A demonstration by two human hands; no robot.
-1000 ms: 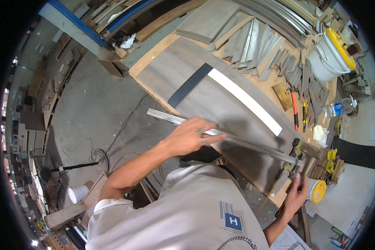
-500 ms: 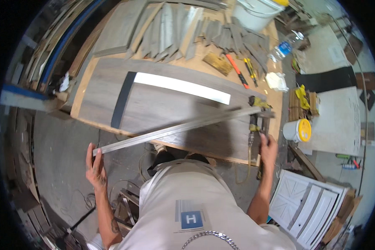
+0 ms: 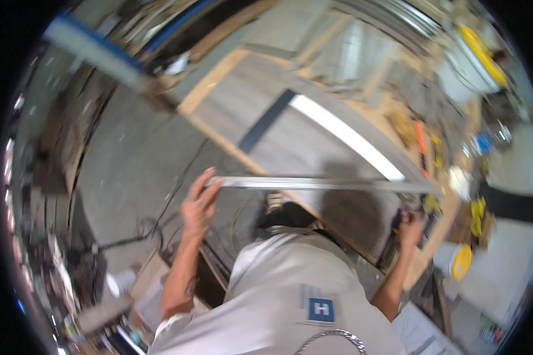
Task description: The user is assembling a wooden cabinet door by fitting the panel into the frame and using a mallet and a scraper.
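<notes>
A long, thin silver metal strip [image 3: 302, 184] stretches level across the view above the front edge of the workbench. My left hand [image 3: 200, 198] grips its left end between thumb and fingers, out past the bench. The strip's far end lies over the bench's right side. Just below that end, my right hand [image 3: 411, 227] is curled around a dark hose-fed hand tool [image 3: 410, 203], blurred by motion. On the wood-grain board [image 3: 314, 155] under the strip, a black strip [image 3: 267, 120] and a white strip [image 3: 346, 136] meet at a corner.
Grey offcuts [image 3: 349, 56] are heaped along the bench's back. Near its right end lie an orange-handled knife [image 3: 420, 145], a yellow knife [image 3: 436, 151] and a clear bottle [image 3: 488, 142]. A large white bucket [image 3: 465, 71] stands at the back; a smaller yellow-lidded bucket [image 3: 453, 260] stands beyond the right edge.
My view has swung, so the bench appears turned. The metal strip, slanted before, now appears level. My right hand has moved from beside the hose-fed tool onto it; my left hand still holds the strip.
</notes>
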